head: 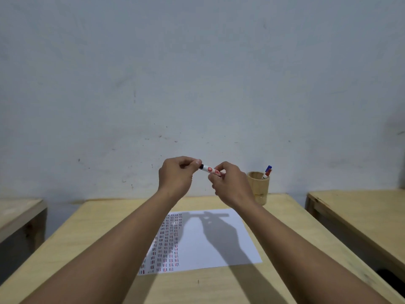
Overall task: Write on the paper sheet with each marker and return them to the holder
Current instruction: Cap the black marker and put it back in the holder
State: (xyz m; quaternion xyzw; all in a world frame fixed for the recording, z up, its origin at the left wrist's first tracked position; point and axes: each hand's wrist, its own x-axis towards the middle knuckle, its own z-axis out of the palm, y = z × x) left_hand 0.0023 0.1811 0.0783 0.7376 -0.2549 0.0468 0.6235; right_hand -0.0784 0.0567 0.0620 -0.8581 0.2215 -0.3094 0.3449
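Note:
A white marker (209, 169) with red lettering is held level in the air above the table. My left hand (176, 176) pinches its black end, where the cap sits. My right hand (230, 185) grips the barrel from the other side. Below my arms lies the paper sheet (219, 244), with columns of short red and dark strokes down its left part. The wooden holder (259, 187) stands at the table's far right edge, with a blue-capped marker (267, 171) and another marker leaning inside it.
The light wooden table (105, 227) stands against a pale wall. A second table (361, 213) is on the right across a narrow gap, and a third table (17, 209) on the left. Shadows of my hands fall across the sheet.

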